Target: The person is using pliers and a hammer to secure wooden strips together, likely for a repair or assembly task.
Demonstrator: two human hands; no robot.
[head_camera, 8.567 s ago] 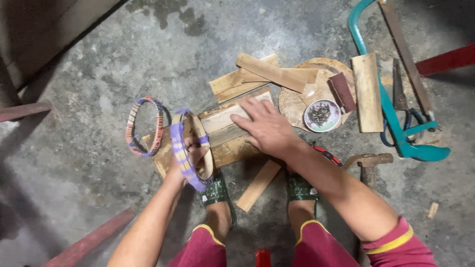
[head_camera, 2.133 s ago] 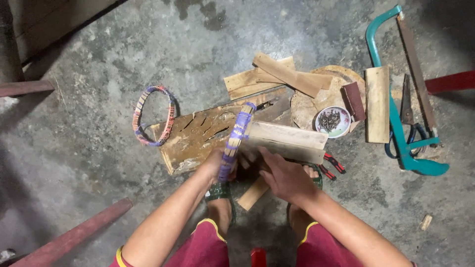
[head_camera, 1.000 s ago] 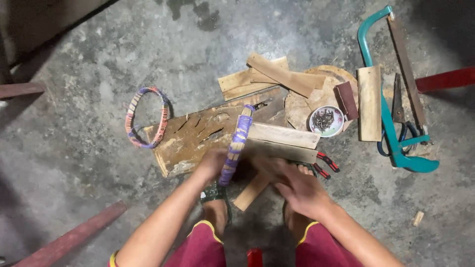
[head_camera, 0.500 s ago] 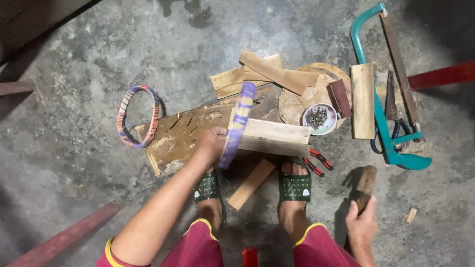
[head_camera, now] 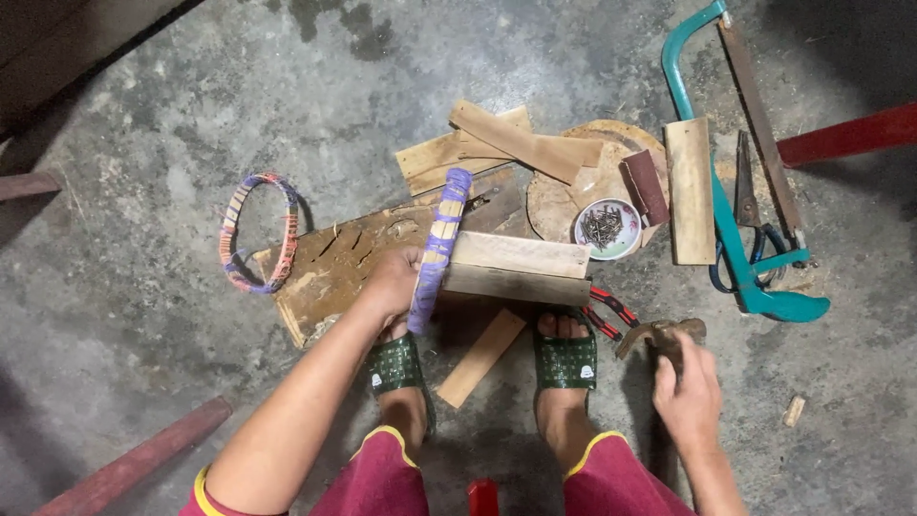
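purple wrapped hoop (head_camera: pixel 437 250) in left hand (head_camera: pixel 394 284), right hand (head_camera: pixel 688 387) on hammer (head_camera: pixel 661 335)

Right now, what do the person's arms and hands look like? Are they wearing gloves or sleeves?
No gloves and no sleeves: the left hand and the right hand are bare, and both forearms are bare too, with no watch or rings showing. Lower down you can see maroon shorts with yellow trim and green patterned sandals.
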